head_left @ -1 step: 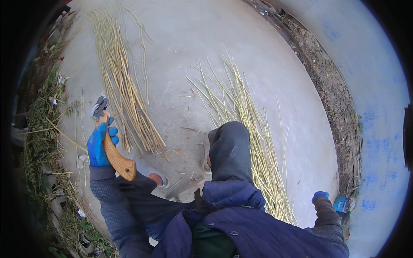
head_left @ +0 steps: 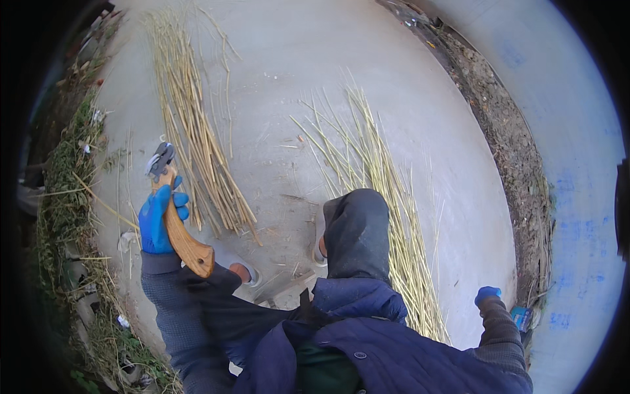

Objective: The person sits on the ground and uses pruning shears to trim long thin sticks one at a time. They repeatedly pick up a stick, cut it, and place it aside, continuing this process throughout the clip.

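Note:
In a blue glove, my left hand (head_left: pixel 156 223) is closed round a tool with a curved wooden handle (head_left: pixel 186 241) and a grey metal head (head_left: pixel 160 159). The head points away from me; its exact kind is not plain. Just right of it lies a bundle of tan, dry stalks (head_left: pixel 200 144) on the ground. My right hand (head_left: pixel 487 295), also gloved in blue, is out at the far right, low by my side. It looks curled into a fist, and anything inside is hidden. Between my knee and that hand lies a bundle of yellow-green stalks (head_left: pixel 400 230).
My bent knee (head_left: pixel 357 226) rises in the middle, beside the green bundle. Weeds and litter (head_left: pixel 72 197) line the left edge of the concrete (head_left: pixel 275 52). On the right run a strip of soil (head_left: pixel 505 125) and a pale wall (head_left: pixel 581 197), with a blue packet (head_left: pixel 520 318) near my right hand.
The whole view has shifted slightly, so the stalks and my left hand with the tool appear a little farther right. Both hands keep the same pose.

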Action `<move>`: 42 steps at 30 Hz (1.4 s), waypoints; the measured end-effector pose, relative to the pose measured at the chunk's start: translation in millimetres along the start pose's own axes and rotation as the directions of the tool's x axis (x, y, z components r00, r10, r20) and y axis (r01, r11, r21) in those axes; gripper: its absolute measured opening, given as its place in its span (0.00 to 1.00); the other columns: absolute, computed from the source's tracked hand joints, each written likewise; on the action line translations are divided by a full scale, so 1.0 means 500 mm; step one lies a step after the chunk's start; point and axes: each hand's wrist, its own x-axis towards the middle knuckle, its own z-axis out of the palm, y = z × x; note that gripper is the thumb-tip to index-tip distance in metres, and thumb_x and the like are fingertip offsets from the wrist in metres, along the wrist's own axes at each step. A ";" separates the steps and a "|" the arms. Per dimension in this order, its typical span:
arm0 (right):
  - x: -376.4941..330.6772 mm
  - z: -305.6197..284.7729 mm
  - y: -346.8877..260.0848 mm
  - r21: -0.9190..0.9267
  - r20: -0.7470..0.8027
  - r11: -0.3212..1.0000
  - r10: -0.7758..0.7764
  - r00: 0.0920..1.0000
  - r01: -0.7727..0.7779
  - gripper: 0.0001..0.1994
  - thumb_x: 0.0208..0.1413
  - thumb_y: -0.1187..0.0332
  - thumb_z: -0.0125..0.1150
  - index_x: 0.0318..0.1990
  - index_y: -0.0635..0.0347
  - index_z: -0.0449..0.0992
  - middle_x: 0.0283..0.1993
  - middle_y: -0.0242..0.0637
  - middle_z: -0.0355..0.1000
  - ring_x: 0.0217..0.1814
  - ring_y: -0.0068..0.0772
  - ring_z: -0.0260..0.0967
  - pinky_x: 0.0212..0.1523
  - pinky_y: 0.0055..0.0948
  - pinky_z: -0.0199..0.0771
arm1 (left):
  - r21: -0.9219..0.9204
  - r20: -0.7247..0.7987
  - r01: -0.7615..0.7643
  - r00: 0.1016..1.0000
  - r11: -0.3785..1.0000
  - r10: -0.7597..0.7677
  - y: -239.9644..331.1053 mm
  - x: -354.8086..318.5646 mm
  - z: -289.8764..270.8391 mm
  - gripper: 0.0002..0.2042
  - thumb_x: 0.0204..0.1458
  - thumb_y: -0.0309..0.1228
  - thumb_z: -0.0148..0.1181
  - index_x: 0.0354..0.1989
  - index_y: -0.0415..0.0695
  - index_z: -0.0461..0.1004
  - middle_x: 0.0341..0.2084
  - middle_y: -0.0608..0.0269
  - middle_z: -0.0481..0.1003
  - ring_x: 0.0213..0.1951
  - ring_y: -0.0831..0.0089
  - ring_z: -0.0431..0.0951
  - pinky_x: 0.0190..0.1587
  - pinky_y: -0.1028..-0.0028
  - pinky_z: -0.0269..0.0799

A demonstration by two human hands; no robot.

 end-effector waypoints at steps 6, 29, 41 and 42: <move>0.124 -0.705 -0.113 0.082 -0.786 0.990 -0.006 0.618 0.114 0.11 0.54 0.57 0.53 0.35 0.46 0.81 0.37 0.34 0.81 0.40 0.39 0.79 0.41 0.44 0.71 | 0.004 -0.229 -0.064 0.971 0.998 0.063 0.014 -0.029 0.009 0.24 0.59 0.37 0.56 0.58 0.32 0.66 0.31 0.59 0.77 0.23 0.80 0.73 0.27 0.83 0.72; -0.059 -1.848 -1.217 0.281 -0.933 0.554 -0.032 0.358 0.784 0.22 0.53 0.46 0.57 0.37 0.58 0.76 0.38 0.47 0.78 0.41 0.48 0.77 0.41 0.46 0.72 | -0.104 -0.403 0.630 0.681 0.770 -0.611 0.053 0.051 -0.058 0.20 0.57 0.32 0.58 0.52 0.29 0.68 0.22 0.56 0.75 0.21 0.71 0.74 0.23 0.76 0.70; 0.008 -1.651 -1.037 0.461 -0.781 0.259 -0.335 0.526 0.849 0.17 0.47 0.62 0.60 0.41 0.64 0.77 0.39 0.49 0.78 0.39 0.42 0.78 0.45 0.39 0.76 | -0.108 -0.265 0.550 0.787 0.828 -0.557 0.060 0.074 -0.012 0.14 0.58 0.31 0.57 0.48 0.34 0.69 0.24 0.57 0.76 0.22 0.73 0.74 0.25 0.76 0.71; -0.008 -1.609 -0.985 0.527 -0.767 0.033 -0.412 0.492 0.849 0.14 0.48 0.66 0.61 0.41 0.65 0.77 0.39 0.45 0.78 0.39 0.38 0.77 0.44 0.35 0.76 | -0.115 -0.249 0.508 0.817 0.854 -0.520 0.059 0.066 -0.008 0.15 0.58 0.31 0.57 0.48 0.34 0.69 0.24 0.57 0.76 0.22 0.73 0.74 0.25 0.76 0.71</move>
